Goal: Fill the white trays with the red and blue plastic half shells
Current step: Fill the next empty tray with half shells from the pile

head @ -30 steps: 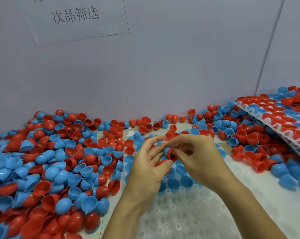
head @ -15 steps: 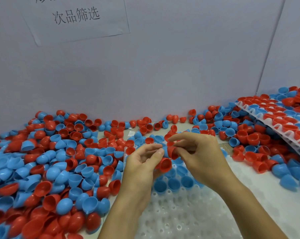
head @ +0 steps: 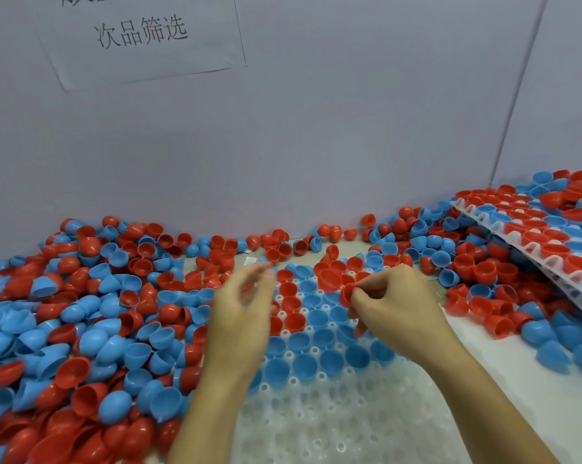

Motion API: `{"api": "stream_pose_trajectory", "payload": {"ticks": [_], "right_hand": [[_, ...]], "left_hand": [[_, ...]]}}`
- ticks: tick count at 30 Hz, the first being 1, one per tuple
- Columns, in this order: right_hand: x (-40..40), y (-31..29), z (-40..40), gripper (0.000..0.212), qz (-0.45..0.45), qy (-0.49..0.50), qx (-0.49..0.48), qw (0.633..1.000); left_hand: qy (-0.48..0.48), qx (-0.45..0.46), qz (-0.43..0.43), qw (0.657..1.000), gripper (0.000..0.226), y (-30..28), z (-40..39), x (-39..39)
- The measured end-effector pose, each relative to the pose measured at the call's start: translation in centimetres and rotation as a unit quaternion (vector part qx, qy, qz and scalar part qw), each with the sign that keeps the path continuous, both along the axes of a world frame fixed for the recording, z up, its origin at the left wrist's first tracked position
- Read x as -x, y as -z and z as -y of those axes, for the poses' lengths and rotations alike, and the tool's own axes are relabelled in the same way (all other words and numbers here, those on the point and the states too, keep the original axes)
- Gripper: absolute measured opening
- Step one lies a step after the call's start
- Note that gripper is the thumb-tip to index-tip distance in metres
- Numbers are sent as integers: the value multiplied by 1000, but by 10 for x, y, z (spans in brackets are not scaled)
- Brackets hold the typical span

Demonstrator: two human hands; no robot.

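The two hands have come apart since a moment ago, when they met over the middle of the white tray [head: 316, 426] and worked at a pair of red shells together. Now the left hand [head: 241, 316] has drawn off to the left; it hovers over the tray's left edge, blurred, with its fingers loosely spread and nothing I can see in its grip. The right hand [head: 396, 309] has slid a little to the right and holds a red half shell [head: 347, 294] pinched between thumb and fingertips, just above the tray. A second red shell [head: 329, 280], open side up, sits right beside that pinch at the far part of the tray; whether it rests in a pocket or touches the fingers, I cannot tell.

The tray's far rows hold blue and red shells seated in their pockets, while its near rows stand bare. Loose half shells [head: 92, 329] in both colours lie heaped on the table [head: 530, 393] to the left and along the wall, as before. At the right a filled tray [head: 550, 242] leans tilted on the pile, unchanged. A paper sign [head: 142, 35] hangs on the wall.
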State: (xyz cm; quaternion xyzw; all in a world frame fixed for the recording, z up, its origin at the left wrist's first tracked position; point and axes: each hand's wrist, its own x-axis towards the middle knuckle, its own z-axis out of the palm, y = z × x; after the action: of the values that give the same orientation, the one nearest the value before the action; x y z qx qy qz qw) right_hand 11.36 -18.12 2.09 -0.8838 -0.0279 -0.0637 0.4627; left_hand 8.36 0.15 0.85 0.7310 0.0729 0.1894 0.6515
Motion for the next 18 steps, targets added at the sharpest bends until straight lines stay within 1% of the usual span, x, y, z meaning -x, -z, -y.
{"api": "stream_pose_trajectory", "payload": {"ticks": [2, 3, 4, 7, 8, 9, 10, 12, 13, 16, 18], "right_hand": [[3, -3, -5, 29, -22, -22, -15, 999], [4, -4, -7, 29, -33, -39, -25, 998], [6, -5, -10, 29, -43, -58, -39, 997], [9, -7, -14, 24, -51, -92, -50, 993], [10, -7, -15, 18, -43, -91, -42, 994], [9, -6, -15, 9, -23, -83, -29, 996], [10, -6, -14, 5, 3, -75, -19, 997], [10, -6, -11, 23, 53, -91, -6, 994], [11, -7, -9, 27, 69, -113, -2, 991], [12, -10, -4, 26, 93, -150, 32, 984], [10, -11, -1, 22, 80, -166, 47, 982]], "left_hand": [[126, 13, -10, 992, 25, 2, 14, 1], [164, 22, -12, 986, 27, 4, 19, 1], [173, 31, -11, 984, 27, 5, 21, 2], [135, 53, 2, 989, 25, 6, 21, 0], [130, 56, 3, 990, 25, 6, 19, 0], [129, 59, 2, 990, 25, 6, 18, -1], [131, 63, -1, 989, 26, 7, 17, -1], [145, 59, -15, 988, 28, 7, 17, 0], [156, 53, -24, 986, 29, 8, 18, 0], [189, 49, -42, 980, 34, 8, 21, 1], [200, 54, -45, 977, 36, 9, 21, 1]]}}
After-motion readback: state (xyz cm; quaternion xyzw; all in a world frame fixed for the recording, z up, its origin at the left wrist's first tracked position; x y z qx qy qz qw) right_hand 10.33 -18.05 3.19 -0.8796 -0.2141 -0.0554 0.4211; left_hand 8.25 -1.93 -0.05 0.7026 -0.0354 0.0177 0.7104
